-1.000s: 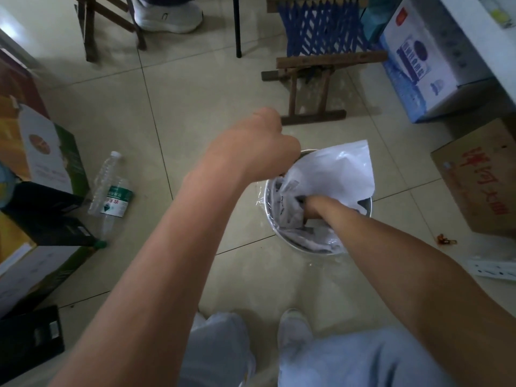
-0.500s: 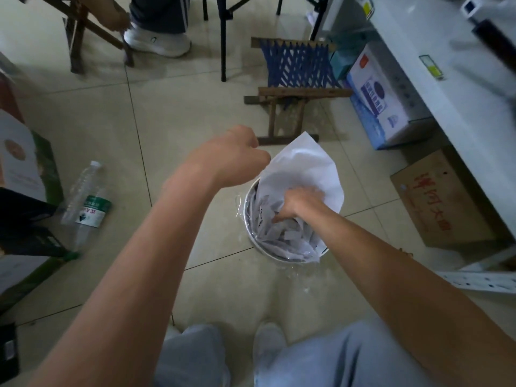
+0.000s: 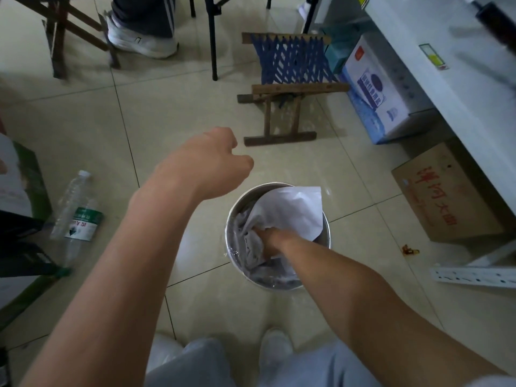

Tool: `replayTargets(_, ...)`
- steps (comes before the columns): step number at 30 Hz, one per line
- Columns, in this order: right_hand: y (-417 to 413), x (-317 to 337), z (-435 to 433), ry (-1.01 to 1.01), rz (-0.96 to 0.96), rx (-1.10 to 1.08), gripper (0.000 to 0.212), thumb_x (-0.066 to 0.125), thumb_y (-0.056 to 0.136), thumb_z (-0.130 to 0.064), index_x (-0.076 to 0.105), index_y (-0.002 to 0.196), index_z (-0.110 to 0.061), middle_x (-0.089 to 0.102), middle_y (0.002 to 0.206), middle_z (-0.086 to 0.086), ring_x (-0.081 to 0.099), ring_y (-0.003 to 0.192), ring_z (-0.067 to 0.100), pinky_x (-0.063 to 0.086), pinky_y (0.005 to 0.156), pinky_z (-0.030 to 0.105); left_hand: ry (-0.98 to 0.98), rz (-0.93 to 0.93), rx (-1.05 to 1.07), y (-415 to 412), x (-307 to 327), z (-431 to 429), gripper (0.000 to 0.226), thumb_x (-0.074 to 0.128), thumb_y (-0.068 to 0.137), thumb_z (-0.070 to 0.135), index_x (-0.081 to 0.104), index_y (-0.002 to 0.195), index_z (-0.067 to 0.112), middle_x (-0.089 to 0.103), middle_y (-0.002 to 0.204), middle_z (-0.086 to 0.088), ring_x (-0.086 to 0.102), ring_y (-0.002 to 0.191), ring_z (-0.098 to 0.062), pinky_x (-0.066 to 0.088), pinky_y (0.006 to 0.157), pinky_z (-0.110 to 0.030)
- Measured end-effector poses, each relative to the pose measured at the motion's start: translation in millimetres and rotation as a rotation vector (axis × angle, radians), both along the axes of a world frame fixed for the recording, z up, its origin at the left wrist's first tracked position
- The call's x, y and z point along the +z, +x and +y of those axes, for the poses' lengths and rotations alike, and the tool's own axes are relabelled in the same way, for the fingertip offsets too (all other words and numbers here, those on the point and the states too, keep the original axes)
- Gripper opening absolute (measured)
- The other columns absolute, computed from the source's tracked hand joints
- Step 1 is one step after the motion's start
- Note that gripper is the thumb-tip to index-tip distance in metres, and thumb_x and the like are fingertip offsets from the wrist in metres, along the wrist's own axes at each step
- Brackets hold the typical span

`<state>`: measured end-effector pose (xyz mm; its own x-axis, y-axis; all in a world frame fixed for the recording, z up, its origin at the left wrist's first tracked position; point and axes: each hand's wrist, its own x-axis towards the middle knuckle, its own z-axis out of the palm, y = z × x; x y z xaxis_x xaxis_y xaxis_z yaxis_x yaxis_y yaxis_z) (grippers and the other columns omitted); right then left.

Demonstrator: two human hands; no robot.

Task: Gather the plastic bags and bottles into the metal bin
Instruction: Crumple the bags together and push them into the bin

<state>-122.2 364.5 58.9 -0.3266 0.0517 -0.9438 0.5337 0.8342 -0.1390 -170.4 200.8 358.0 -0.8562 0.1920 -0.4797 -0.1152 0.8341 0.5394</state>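
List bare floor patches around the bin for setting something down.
Free: tiles between metal bin, wooden stool and plastic bottle; also between bin and cardboard box. Crowded: boxes along the left edge; bin packed with plastic bags.

White plastic bags point(image 3: 287, 212) crumpled inside round metal bin point(image 3: 233, 216), clear bottles point(image 3: 74, 208) lying on floor

A lived-in room of a home or small back office, used partly for storage. It has a tiled floor point(image 3: 173, 113), a folding stool point(image 3: 290, 88), chair legs point(image 3: 213, 37) and another person's shoe point(image 3: 139, 41). Cartons point(image 3: 452, 196) and a printed box point(image 3: 382, 90) sit against a white cabinet point(image 3: 435, 88).
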Motion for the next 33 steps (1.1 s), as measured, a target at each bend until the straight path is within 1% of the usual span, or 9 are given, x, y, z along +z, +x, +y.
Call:
replayTargets(4,1,44,-32,-0.033,0.099,0.077,0.057,0.052,0.090,-0.052,0.039,0.142,-0.031,0.044,0.147,0.002,0.044,0.127,0.028,0.034,0.105,0.043,-0.041,0.042,-0.035,-4,-3,4,0.047,0.054,0.094,0.039,0.050,0.139,0.022,0.053,0.140,-0.004,0.053,0.124,-0.027,0.042,0.095,-0.034)
replayTargets(8,-12,61,-42,0.022,0.211,0.010,0.052,0.061,0.092,-0.025,0.048,0.141,-0.016,0.055,0.134,0.010,0.053,0.118,0.032,0.042,0.093,0.038,-0.066,0.026,-0.072,-8,-6,7,0.049,0.053,0.095,0.039,0.049,0.140,0.022,0.051,0.143,-0.005,0.051,0.128,-0.028,0.039,0.094,-0.034)
replayTargets(11,-21,93,-50,0.065,0.223,0.109,0.045,0.063,0.088,-0.010,0.057,0.132,-0.008,0.061,0.122,0.014,0.057,0.106,0.030,0.045,0.087,0.035,-0.067,0.007,-0.097,-10,-11,3,0.050,0.055,0.094,0.038,0.049,0.141,0.023,0.050,0.146,-0.005,0.050,0.131,-0.027,0.037,0.094,-0.032)
replayTargets(14,-34,124,-49,0.135,0.249,0.281,0.028,0.064,0.084,-0.019,0.067,0.111,-0.011,0.065,0.116,0.012,0.061,0.100,0.033,0.042,0.074,0.035,-0.065,-0.033,-0.092,-9,-20,-12,0.049,0.056,0.093,0.037,0.052,0.139,0.022,0.051,0.146,-0.007,0.049,0.133,-0.027,0.038,0.102,-0.033)
replayTargets(17,-45,149,-47,0.231,0.248,0.368,0.041,0.067,0.053,-0.049,0.069,0.082,-0.020,0.069,0.097,0.005,0.064,0.084,0.029,0.051,0.073,0.038,-0.135,-0.072,-0.065,-4,-30,-40,0.049,0.055,0.093,0.037,0.051,0.139,0.020,0.050,0.147,-0.006,0.048,0.133,-0.028,0.038,0.104,-0.034)
replayTargets(22,-36,196,-58,0.162,0.515,0.288,0.029,0.064,0.082,-0.027,0.074,0.105,-0.011,0.071,0.102,0.011,0.067,0.093,0.032,0.057,0.078,0.037,-0.177,-0.100,0.006,15,-41,-87,0.050,0.054,0.094,0.032,0.053,0.138,0.009,0.053,0.144,-0.013,0.051,0.131,-0.031,0.042,0.103,-0.034)
replayTargets(25,-30,211,-87,0.138,0.705,0.219,0.020,0.062,0.082,-0.017,0.078,0.094,-0.017,0.075,0.097,0.011,0.067,0.093,0.031,0.049,0.073,0.029,-0.174,-0.169,0.077,33,-57,-125,0.049,0.052,0.092,0.029,0.054,0.136,0.007,0.056,0.141,-0.014,0.054,0.128,-0.032,0.044,0.100,-0.036)
replayTargets(29,-23,216,-138,0.103,0.833,0.093,0.023,0.059,0.077,-0.017,0.079,0.089,-0.017,0.076,0.099,0.009,0.067,0.097,0.033,0.052,0.081,0.030,-0.148,-0.214,0.226,64,-84,-185,0.042,0.053,0.093,0.024,0.055,0.129,0.003,0.060,0.130,-0.015,0.057,0.118,-0.034,0.047,0.099,-0.042)
replayTargets(33,-11,202,-190,-0.006,0.782,0.057,0.046,0.059,0.077,-0.027,0.067,0.123,-0.023,0.067,0.121,0.010,0.060,0.113,0.032,0.049,0.095,0.034,-0.129,-0.185,0.369,91,-120,-238,0.025,0.058,0.092,0.019,0.063,0.111,0.003,0.063,0.106,-0.012,0.061,0.100,-0.026,0.051,0.083,-0.036)
